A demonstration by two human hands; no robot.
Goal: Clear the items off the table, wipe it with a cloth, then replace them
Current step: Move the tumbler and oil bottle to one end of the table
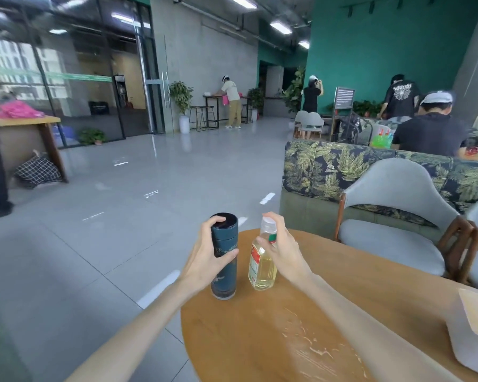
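Note:
A dark teal thermos flask [224, 277] stands upright near the left edge of the round wooden table [260, 340]. My left hand [204, 257] wraps around its upper half. Just to its right stands a clear plastic bottle of yellow liquid [261, 268] with a clear cap. My right hand [283, 249] grips it around the neck and shoulder. Both containers look set on the tabletop, close together. Whitish smears mark the table surface toward me.
A white tissue box [472, 326] with a wooden lid sits at the table's right edge. Grey padded chairs [392, 216] and a leaf-print sofa [329, 172] stand behind the table. Open grey floor lies to the left. Several people stand or sit farther off.

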